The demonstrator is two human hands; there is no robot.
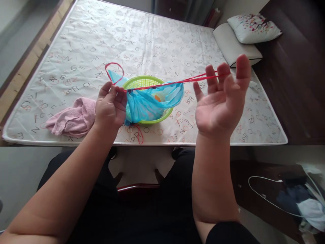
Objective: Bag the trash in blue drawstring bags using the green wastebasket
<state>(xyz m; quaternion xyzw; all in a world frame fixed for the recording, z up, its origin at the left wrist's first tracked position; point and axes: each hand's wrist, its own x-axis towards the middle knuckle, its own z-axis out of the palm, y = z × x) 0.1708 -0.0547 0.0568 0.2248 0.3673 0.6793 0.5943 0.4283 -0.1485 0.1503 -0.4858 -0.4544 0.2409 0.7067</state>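
My left hand [111, 106] is closed in a pinch on a red drawstring at the gathered left side of a thin blue plastic bag [147, 106]. A loop of the cord curls up above its fingertips. My right hand [219, 96] is raised, palm up, with the far end of the red drawstring [188, 80] caught at its fingers; the cord runs taut between both hands. The bag hangs over a green plastic basket [162, 119], its mouth sagging to the right. Something orange shows through the bag, not clear enough to name.
A crumpled pink towel [73, 118] lies left of the basket on the letter-printed mattress [122, 37]. Another red loop [140, 135] lies near the front edge. Pillows [254, 28] rest at the back right. A white cable [256, 189] and cloths are at the lower right.
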